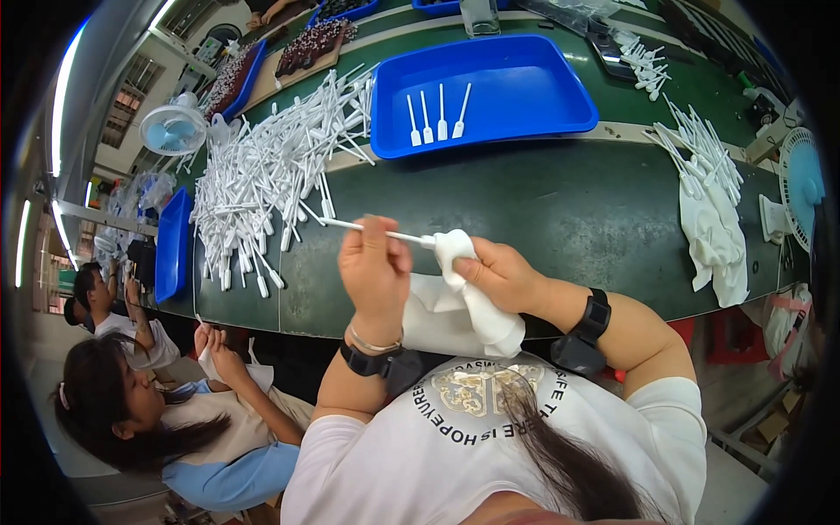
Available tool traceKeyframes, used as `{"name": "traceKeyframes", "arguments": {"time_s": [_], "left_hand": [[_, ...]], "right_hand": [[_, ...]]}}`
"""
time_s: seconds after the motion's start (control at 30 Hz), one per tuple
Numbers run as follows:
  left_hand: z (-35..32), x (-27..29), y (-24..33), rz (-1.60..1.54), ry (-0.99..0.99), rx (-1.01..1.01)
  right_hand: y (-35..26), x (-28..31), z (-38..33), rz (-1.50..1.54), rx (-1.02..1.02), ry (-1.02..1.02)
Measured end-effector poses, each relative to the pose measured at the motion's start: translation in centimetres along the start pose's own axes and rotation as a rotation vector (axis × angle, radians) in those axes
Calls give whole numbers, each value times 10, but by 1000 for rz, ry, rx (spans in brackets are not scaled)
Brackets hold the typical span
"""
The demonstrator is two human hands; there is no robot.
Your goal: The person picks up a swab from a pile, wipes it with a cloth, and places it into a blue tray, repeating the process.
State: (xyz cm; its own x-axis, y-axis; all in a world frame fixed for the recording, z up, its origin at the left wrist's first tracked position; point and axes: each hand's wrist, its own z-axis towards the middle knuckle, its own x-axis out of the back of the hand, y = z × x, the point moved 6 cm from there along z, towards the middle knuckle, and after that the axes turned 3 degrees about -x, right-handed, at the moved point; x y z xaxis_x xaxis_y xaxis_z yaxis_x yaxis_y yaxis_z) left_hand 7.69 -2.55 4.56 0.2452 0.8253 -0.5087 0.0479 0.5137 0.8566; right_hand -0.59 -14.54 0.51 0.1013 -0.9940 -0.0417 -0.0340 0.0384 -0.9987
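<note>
My left hand (376, 276) pinches the thin stem of a white plastic stick (343, 225), held nearly level above the table's near edge. My right hand (506, 278) is closed round a white cloth (499, 331), which is bunched over the stick's other end and hides it. The cloth's loose part hangs toward my lap. Beyond my hands, a blue tray (560, 101) holds several similar white sticks (442, 122) in a row, stems pointing away and wide flat ends toward me.
A big heap of white sticks (262, 166) lies left on the green table (560, 210). More sticks (700, 153) rest on another cloth (719, 241) at right, near a fan (801, 179). A co-worker (166, 411) sits at my left, beside a second blue tray (173, 249).
</note>
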Motion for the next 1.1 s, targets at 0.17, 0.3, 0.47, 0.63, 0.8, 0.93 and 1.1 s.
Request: {"name": "traceKeyframes", "arguments": {"time_s": [0.17, 0.3, 0.47, 0.63, 0.8, 0.93, 1.1], "left_hand": [[16, 6, -5, -2, 15, 82], [22, 17, -5, -102, 55, 90], [11, 10, -17, 5, -10, 114], [-16, -11, -37, 150, -145, 80], [-7, -12, -27, -42, -76, 30], [13, 3, -10, -176, -21, -36], [6, 6, -14, -148, -60, -27]], "right_hand": [[27, 18, 12, 293, -143, 100], [14, 34, 16, 696, -138, 206], [2, 15, 9, 348, -93, 130], [1, 7, 8, 139, 17, 110], [-6, 16, 8, 446, -12, 130], [-13, 29, 0, 357, 118, 215], [-9, 36, 5, 460, 91, 245]]}}
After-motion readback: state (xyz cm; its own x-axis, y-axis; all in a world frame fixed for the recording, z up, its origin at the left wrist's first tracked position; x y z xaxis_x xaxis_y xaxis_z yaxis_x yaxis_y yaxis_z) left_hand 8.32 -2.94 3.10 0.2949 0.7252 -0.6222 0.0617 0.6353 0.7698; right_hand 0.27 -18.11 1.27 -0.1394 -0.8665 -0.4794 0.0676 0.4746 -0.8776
